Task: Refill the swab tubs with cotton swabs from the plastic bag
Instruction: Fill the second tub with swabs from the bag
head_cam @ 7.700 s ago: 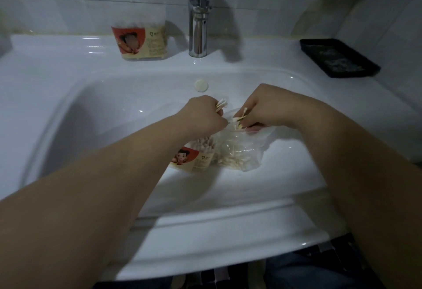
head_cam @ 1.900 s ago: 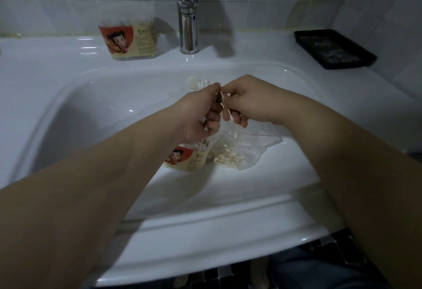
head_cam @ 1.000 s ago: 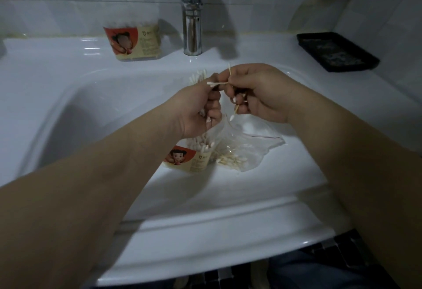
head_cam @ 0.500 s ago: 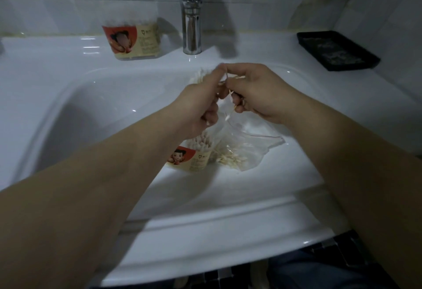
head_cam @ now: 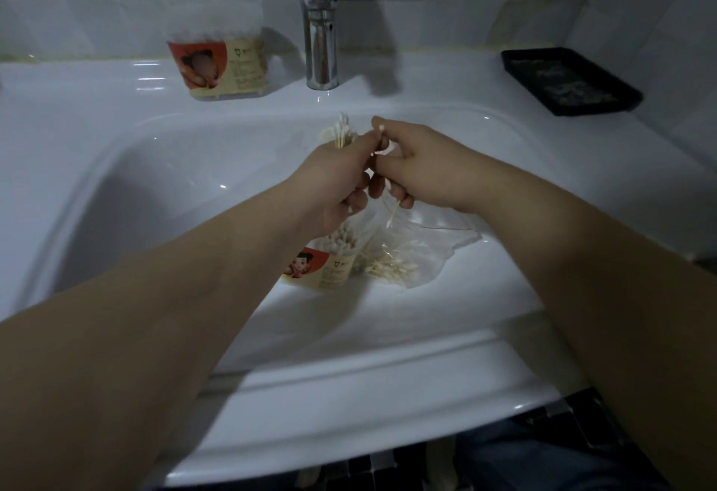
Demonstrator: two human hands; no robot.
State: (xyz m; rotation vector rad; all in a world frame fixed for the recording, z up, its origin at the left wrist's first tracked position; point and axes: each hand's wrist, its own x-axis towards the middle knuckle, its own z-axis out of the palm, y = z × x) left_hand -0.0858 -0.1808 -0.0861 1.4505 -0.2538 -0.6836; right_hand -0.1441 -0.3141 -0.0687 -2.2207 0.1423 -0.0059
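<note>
My left hand [head_cam: 335,184] grips a bunch of cotton swabs [head_cam: 340,134] whose white tips stick out above the fist. My right hand [head_cam: 421,166] touches it and pinches a few swabs, one tip showing at the top and another hanging below the fingers. Under the hands, in the sink basin, stands an open swab tub [head_cam: 324,257] with a red cartoon label, packed with upright swabs. A clear plastic bag [head_cam: 411,254] with loose swabs lies right of that tub, touching it. A second tub [head_cam: 219,63] stands on the sink's back ledge, left of the tap.
The white sink [head_cam: 128,164] fills most of the view. A chrome tap [head_cam: 320,21] rises at the back centre. A black tray [head_cam: 570,79] lies on the right back ledge by the tiled wall.
Both hands rose from the bag and tub and met above the basin. Over the last second they stay together, with the right hand passing swabs toward the left hand's bunch.
</note>
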